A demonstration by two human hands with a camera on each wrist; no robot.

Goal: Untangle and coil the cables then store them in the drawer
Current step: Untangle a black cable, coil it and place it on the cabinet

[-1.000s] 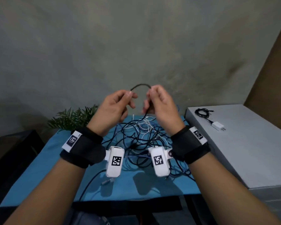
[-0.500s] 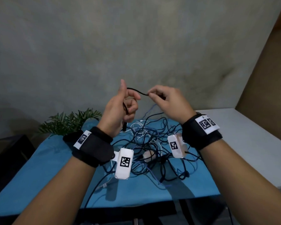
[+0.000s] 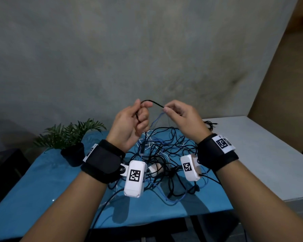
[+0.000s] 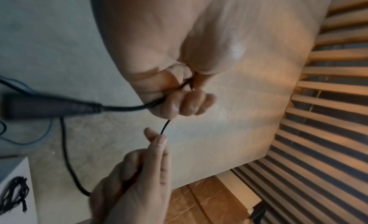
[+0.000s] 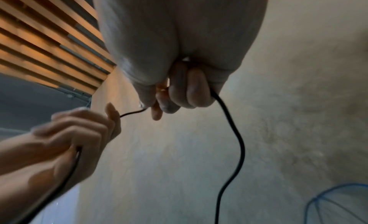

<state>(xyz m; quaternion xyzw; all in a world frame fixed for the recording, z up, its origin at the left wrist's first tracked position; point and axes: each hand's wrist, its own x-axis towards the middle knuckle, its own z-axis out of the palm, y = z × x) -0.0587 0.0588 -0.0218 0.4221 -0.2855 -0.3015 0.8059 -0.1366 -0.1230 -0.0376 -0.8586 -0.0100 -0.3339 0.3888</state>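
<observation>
1. My left hand is raised above the far part of the tabletop, its fingers curled into a grip on the black cable; in the left wrist view the cable runs through my closed fingers and its thick black plug end juts out to one side.
2. My right hand is raised beside it, pinching the same black cable between thumb and forefinger, with the other fingers curled round the length that drops away below, as the right wrist view shows.
3. Between the two grips a short length of the cable arches through the air, well above the surface.
4. The tabletop is covered in bright blue. Below my hands, toward its far right part, lies the tangle of cables: black, blue and white strands looped over one another, with a small white adapter among them.
5. One dark strand trails from the tangle toward the near edge of the tabletop.
6. A small potted plant in a dark pot stands at the far left corner of the tabletop.
7. Just beside the right edge stands a white cabinet; a coiled black cable rests near its far left corner.
8. Behind everything rises a mottled grey-green wall, with a brown panel meeting it on the right.
9. The wrist views catch a slatted wooden ceiling lit in warm orange.
</observation>
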